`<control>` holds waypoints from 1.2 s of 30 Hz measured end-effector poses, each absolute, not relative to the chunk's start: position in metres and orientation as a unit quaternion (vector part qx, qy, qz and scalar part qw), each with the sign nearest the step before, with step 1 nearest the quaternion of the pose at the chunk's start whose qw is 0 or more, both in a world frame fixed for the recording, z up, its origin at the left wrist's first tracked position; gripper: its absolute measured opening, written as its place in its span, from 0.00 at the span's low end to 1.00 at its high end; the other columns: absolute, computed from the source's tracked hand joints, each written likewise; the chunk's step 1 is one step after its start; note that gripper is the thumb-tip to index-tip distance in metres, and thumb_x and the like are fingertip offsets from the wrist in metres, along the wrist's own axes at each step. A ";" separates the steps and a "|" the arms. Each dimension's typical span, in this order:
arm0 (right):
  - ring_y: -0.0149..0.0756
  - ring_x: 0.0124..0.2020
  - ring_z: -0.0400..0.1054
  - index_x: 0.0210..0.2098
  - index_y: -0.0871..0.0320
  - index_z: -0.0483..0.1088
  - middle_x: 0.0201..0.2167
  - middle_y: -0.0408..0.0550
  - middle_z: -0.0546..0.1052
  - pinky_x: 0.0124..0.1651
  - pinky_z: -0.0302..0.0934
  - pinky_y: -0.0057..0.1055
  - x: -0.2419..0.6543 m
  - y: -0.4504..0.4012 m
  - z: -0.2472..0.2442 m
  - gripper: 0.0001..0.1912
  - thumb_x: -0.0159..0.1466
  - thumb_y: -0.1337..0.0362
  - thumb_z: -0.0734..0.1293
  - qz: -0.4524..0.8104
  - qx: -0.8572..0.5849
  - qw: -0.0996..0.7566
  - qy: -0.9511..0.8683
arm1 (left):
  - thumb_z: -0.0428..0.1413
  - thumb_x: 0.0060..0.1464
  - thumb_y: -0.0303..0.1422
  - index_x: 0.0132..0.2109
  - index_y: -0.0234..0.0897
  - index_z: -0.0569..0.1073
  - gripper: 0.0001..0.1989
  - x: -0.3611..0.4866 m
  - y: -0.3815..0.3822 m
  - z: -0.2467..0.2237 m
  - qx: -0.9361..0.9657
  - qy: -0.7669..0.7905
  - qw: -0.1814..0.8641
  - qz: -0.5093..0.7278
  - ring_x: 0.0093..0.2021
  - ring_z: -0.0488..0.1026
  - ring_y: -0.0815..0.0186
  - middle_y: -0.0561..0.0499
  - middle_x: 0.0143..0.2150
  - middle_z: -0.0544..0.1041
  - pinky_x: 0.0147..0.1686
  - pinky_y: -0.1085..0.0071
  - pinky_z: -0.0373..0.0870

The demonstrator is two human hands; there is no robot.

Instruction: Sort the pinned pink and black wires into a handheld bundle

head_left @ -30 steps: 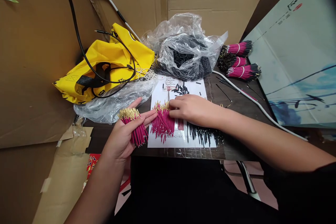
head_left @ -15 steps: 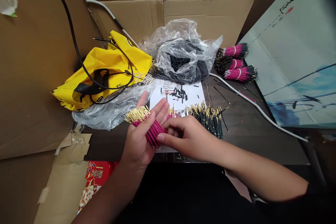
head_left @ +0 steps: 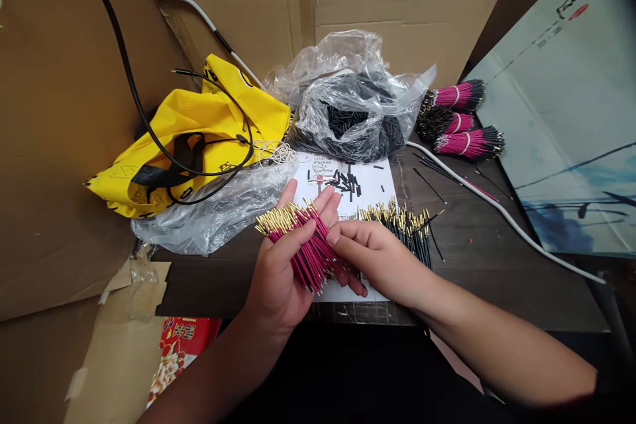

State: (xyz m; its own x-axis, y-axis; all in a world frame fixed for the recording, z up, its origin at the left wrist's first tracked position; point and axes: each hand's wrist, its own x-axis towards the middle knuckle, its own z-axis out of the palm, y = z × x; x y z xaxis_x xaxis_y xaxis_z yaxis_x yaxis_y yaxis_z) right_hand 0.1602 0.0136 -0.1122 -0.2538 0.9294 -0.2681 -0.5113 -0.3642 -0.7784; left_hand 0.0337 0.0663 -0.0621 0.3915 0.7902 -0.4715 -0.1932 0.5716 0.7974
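Observation:
My left hand (head_left: 281, 265) holds a thick bunch of magenta wires with gold pin ends (head_left: 303, 245), the gold tips pointing up and left. My right hand (head_left: 370, 258) grips the same bunch from the right, its fingers pressed against the wires. Just beyond it, a loose pile of black wires with gold pins (head_left: 405, 228) lies on the edge of a printed white paper sheet (head_left: 372, 189). Short black pieces (head_left: 345, 182) are scattered on the sheet.
A clear bag of black pieces (head_left: 355, 122) sits behind the sheet. Banded magenta wire bundles (head_left: 470, 144) lie at the back right, a yellow bag (head_left: 199, 126) with a black cable at the left. The dark table (head_left: 472, 258) is walled by cardboard (head_left: 397, 20).
The magenta wires that lay on the sheet are gone, and the bunch in my left hand looks thicker. My right hand has moved from the sheet onto that bunch. The view has shifted slightly.

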 end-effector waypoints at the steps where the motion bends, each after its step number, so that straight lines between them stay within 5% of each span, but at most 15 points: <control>1: 0.22 0.15 0.60 0.29 0.59 0.65 0.19 0.38 0.70 0.17 0.52 0.20 0.161 0.014 -0.114 0.21 0.70 0.50 0.63 0.741 -0.364 0.495 -0.270 | 0.54 0.62 0.26 0.75 0.50 0.43 0.41 0.034 0.066 -0.062 0.331 0.453 0.762 0.322 0.66 0.66 0.57 0.46 0.68 0.67 0.66 0.58 0.64; 36: 0.24 0.16 0.62 0.31 0.56 0.61 0.21 0.38 0.70 0.18 0.56 0.24 0.155 0.009 -0.121 0.22 0.72 0.46 0.58 0.684 -0.413 0.513 -0.314 | 0.60 0.56 0.23 0.74 0.50 0.46 0.46 0.036 0.054 -0.057 0.338 0.524 0.707 0.333 0.59 0.74 0.54 0.45 0.58 0.77 0.58 0.54 0.74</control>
